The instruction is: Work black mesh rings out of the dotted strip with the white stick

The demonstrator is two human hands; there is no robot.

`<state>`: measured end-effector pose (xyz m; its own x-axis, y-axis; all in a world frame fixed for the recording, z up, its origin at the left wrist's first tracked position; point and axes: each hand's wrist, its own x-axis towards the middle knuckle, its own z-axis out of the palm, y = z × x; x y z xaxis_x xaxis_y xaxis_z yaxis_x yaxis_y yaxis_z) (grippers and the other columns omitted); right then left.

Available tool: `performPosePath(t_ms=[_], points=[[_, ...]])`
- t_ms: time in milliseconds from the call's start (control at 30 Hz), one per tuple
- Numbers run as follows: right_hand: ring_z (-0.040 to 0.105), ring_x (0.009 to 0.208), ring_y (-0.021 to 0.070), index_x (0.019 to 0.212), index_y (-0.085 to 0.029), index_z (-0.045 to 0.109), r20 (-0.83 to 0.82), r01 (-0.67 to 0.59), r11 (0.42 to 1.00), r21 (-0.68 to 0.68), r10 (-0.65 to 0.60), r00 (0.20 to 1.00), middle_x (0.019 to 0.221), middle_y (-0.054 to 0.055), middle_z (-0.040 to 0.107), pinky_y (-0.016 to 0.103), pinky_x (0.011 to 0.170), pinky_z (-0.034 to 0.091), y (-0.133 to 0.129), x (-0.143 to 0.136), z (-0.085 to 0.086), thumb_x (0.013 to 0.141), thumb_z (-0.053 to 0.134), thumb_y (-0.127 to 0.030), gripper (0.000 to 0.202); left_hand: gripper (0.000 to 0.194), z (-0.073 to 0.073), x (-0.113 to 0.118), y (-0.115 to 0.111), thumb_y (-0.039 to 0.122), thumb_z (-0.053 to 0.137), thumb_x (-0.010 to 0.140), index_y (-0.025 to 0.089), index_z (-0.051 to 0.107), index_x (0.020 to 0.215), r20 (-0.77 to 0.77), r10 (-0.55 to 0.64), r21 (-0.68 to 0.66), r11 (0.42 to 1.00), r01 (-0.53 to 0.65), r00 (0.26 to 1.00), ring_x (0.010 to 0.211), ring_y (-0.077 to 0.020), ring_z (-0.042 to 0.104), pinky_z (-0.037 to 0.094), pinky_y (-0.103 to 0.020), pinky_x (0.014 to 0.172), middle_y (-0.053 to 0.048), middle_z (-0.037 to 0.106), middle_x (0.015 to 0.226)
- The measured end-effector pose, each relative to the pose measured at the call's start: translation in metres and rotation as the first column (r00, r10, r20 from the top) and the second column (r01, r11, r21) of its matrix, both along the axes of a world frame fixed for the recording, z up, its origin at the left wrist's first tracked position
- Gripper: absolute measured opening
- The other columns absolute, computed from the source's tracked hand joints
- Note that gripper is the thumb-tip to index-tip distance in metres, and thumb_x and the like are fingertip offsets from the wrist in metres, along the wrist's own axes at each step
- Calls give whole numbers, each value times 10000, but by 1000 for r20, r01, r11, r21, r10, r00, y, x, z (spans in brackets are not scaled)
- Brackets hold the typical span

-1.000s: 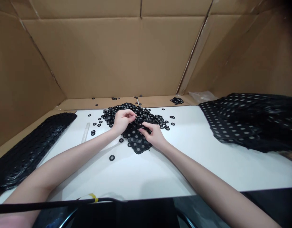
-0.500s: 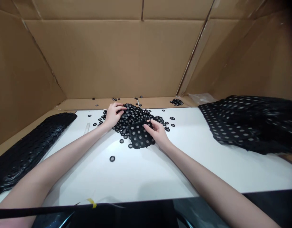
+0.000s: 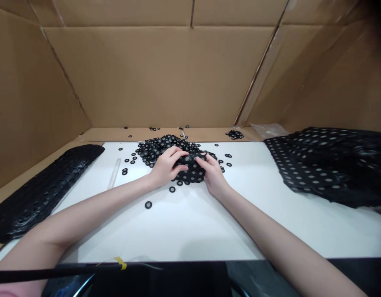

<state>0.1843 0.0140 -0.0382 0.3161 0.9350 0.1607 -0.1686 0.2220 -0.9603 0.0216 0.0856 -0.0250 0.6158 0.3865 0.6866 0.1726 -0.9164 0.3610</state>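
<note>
Both hands meet at a small piece of black cloth with grey dots (image 3: pixel 194 171) in the middle of the white tabletop. My right hand (image 3: pixel 211 172) pinches the cloth's upper right part between thumb and fingers. My left hand (image 3: pixel 169 166) is at the cloth's left side, thumb and fingertips on it, fingers curved. Behind and left of the cloth lies a heap of small black rings with grey centres (image 3: pixel 156 149). A few loose rings are in front, one of them (image 3: pixel 148 205) nearest to me.
Black textured sheet material (image 3: pixel 50 185) lies at the left. A clear strip (image 3: pixel 115 173) is beside my left forearm. Large dotted black cloth (image 3: pixel 326 165) covers the right side. Cardboard walls (image 3: pixel 159 78) surround the white tabletop (image 3: pixel 190 231). A small ring pile (image 3: pixel 235 134) sits behind.
My left hand has moved right and toward me, from the heap to the dotted cloth. The cloth is now bunched higher between both hands. The view has shifted slightly.
</note>
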Motion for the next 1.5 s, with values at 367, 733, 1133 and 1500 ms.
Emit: performPosePath(t_ms=[367,733,1133,1500], points=[[463,703,146,730,-215,544,0,-40,999,6,40,999,724,-29,532,270,642,359,1,0,-1,668,718,-396,259,224,-5,4,6,221,766,714,149,676,906,111,-16,-362,930,55,994,829,-176,584,432,-269,717,-40,652,862],[444,707,143,750,-209,562,123,-60,997,38,55,991,721,-27,508,275,651,342,-4,-3,2,719,692,-395,229,162,-10,9,5,131,783,612,138,644,694,205,64,-539,840,58,977,728,-141,580,429,-250,683,-7,640,744],[430,683,147,740,-216,539,244,-25,997,67,8,970,696,-31,476,282,648,352,-4,-3,1,737,662,-431,248,99,-7,6,5,221,750,713,165,673,685,131,51,-306,952,-9,990,742,-157,548,438,-308,725,-9,617,745],[471,676,152,762,-210,534,406,14,994,104,-55,912,718,-25,538,291,634,377,-2,-3,0,629,760,-355,299,38,11,2,8,130,743,683,158,728,702,153,37,-249,968,2,988,657,-142,543,422,-293,660,-16,635,669]])
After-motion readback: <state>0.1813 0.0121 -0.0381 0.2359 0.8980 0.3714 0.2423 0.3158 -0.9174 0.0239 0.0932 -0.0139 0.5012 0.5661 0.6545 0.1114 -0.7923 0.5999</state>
